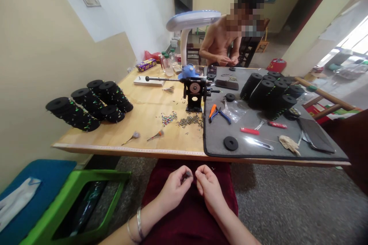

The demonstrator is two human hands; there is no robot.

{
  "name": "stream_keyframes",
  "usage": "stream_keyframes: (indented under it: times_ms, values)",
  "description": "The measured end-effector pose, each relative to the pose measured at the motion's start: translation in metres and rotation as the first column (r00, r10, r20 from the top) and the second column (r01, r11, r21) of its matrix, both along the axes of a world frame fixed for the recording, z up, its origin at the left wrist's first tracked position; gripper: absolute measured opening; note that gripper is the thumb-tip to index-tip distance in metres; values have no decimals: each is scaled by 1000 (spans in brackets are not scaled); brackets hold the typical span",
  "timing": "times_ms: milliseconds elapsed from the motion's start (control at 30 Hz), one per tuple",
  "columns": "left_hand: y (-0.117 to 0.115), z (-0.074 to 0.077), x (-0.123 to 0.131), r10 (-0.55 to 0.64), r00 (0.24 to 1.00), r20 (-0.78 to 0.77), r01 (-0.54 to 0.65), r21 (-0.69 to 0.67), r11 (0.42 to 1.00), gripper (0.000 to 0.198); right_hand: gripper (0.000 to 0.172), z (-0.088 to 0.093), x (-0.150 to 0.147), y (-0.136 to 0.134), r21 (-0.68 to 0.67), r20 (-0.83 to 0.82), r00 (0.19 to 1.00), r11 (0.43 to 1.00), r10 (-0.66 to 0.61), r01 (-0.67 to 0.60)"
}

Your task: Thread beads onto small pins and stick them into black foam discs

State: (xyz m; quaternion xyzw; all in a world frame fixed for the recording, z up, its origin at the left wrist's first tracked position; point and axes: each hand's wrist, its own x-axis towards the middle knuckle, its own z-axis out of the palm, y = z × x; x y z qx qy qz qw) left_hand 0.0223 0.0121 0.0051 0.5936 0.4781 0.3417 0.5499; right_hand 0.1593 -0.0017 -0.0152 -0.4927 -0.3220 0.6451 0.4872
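Above the dark red cloth (189, 206) on my lap, both hands are close together but apart. My left hand (176, 187) is closed on a small dark object (187, 175), too small to name, which peeks out between thumb and fingers. Thumb and fingertips of my right hand (209, 187) are pinched together just beside it; whatever they hold is too small to make out. On the table edge in front lie two small grey tufts (136, 135) with thin dark stems, one of them with an orange part. Behind them are loose coloured beads (169, 118) and a pile of small metallic pieces (190, 121).
A black winding device (194, 93) and a lamp (185, 42) stand mid-table. Stacked black foam spools (86, 103) are at left, more spools (264, 90) at right. The grey mat (215, 138) carries pliers (220, 114) and a foam ring (230, 143). Another person (221, 42) sits opposite.
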Motion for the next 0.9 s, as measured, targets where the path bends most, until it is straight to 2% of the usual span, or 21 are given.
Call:
stream_keyframes:
  times_ms: [333, 500, 567, 667, 900]
  values:
    - [6, 9, -1, 22, 1000, -11, -22, -28, 999, 15, 37, 6, 4, 1, -15, -24, 996, 996, 83, -84]
    - [10, 14, -6, 27, 1000, 9, -27, 22, 999, 18, 28, 6, 6, 0, 23, 154, 976, 987, 152, -157]
    - [9, 13, -6, 21, 1000, -9, -20, 37, 999, 18, 23, 7, 5, 0, 44, 224, 966, 989, 129, -142]
    - [9, 9, -5, 71, 997, -18, -70, 44, 997, 15, 17, 8, 5, -1, 67, 269, 959, 992, 85, -106]
    - [10, -3, -6, 216, 976, 38, -214, -50, 976, 19, 10, 3, 3, -3, 31, 196, 978, 996, 73, -80]
